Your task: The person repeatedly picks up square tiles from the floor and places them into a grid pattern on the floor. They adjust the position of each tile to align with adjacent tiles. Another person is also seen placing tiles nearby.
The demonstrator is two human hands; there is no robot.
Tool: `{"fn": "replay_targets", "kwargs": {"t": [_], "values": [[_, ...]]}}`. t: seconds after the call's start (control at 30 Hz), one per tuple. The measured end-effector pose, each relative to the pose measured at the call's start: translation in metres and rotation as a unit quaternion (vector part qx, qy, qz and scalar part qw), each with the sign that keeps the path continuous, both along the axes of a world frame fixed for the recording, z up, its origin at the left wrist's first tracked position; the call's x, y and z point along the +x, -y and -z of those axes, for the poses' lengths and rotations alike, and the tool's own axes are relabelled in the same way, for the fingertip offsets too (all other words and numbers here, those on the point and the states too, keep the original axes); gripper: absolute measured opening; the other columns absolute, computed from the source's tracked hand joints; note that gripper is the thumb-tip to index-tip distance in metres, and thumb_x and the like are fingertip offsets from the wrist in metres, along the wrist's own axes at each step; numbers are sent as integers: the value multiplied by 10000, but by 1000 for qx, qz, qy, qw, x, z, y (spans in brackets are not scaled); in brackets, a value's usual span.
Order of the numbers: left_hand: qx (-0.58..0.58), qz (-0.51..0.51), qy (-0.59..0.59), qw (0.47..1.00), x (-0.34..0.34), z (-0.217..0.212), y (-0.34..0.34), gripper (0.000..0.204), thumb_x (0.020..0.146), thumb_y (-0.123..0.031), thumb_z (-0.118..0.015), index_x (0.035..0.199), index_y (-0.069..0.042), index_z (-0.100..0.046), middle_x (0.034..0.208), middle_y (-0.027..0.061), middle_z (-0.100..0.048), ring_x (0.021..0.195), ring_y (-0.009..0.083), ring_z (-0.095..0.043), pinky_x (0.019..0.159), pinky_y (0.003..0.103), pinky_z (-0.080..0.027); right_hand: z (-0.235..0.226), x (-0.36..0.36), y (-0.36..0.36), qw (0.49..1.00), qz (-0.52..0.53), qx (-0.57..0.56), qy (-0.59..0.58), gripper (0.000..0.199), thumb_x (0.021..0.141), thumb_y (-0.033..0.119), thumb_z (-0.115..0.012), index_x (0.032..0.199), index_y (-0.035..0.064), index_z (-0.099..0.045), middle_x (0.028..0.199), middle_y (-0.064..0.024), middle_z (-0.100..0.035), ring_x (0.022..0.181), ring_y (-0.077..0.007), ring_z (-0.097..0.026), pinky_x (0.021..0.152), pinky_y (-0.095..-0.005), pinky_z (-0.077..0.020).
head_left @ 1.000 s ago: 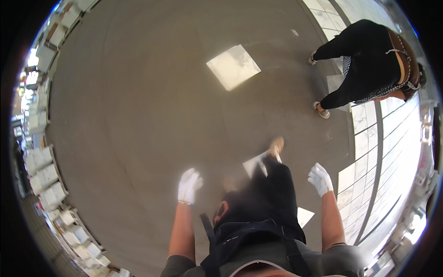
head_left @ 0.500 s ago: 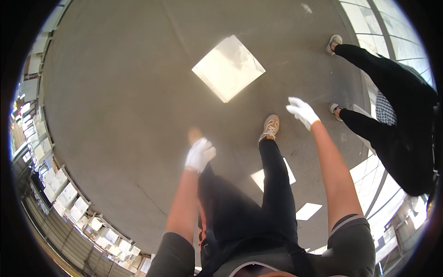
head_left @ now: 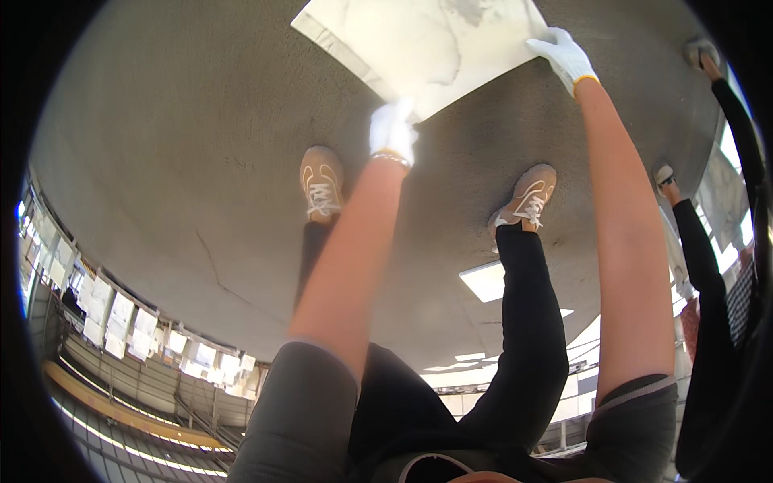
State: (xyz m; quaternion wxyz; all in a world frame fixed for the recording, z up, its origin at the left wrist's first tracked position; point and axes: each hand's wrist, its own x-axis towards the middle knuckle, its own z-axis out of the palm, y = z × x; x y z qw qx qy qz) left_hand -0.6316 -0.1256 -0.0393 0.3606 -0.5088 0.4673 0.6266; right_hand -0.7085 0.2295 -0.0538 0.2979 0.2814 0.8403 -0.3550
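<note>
In the head view, a large white marble-patterned tile is seen lying flat on the grey concrete floor at 12 o'clock, its far part cut off by the upper edge of the picture. Both arms are stretched out toward it, and both hands are covered by white gloves. The left hand is laid on the tile's near corner, just below centre-top; its fingers are curled over that corner, though whether they are clamped on it cannot be told. The right hand, at 1 o'clock, is placed on the tile's right corner, with its fingers held together and pressed flat against the edge. Two tan sneakers are planted on the floor below the tile: the left shoe at 11 o'clock of centre, the right shoe just right of centre. The dark-clad legs of another person are seen at 3 o'clock, well apart from the tile.
</note>
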Motion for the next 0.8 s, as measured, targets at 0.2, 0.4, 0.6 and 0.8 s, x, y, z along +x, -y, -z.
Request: {"fn": "replay_targets", "kwargs": {"t": [0.2, 0.4, 0.6, 0.8], "values": [[-42, 15, 4, 999, -27, -16, -12, 477, 860, -369, -744, 1177, -38, -615, 1009, 73, -550, 888, 231, -551, 780, 409, -499, -22, -20, -5, 978, 104, -123, 134, 724, 825, 570, -713, 1294, 39, -569, 1106, -85, -612, 938, -175, -533, 842, -338, -465], [-83, 114, -20, 990, -27, -55, 6, 560, 904, -396, -685, 1332, -64, -541, 1269, 98, -570, 1159, 265, -533, 878, 451, -500, -73, 22, 20, 963, 137, -201, 120, 512, 882, 566, -675, 1026, 77, -623, 718, 24, -502, 598, -86, -433, 535, -256, -357], [75, 190, -45, 978, -59, -146, 76, 233, 988, -200, -590, 1157, -61, -670, 1081, 51, -679, 894, 125, -635, 711, 258, -513, -169, 38, 56, 919, 231, -314, 56, 382, 869, 402, -719, 994, 49, -646, 655, 19, -510, 506, -86, -439, 452, -248, -342], [122, 376, -136, 908, -64, -271, 102, 353, 1005, -185, -544, 1277, 37, -576, 1091, 138, -677, 911, 171, -647, 744, 276, -522, -285, 104, 97, 900, 310, -303, 46, 235, 956, 281, -594, 906, 67, -676, 731, -9, -608, 605, -128, -570, 523, -290, -456]]}}
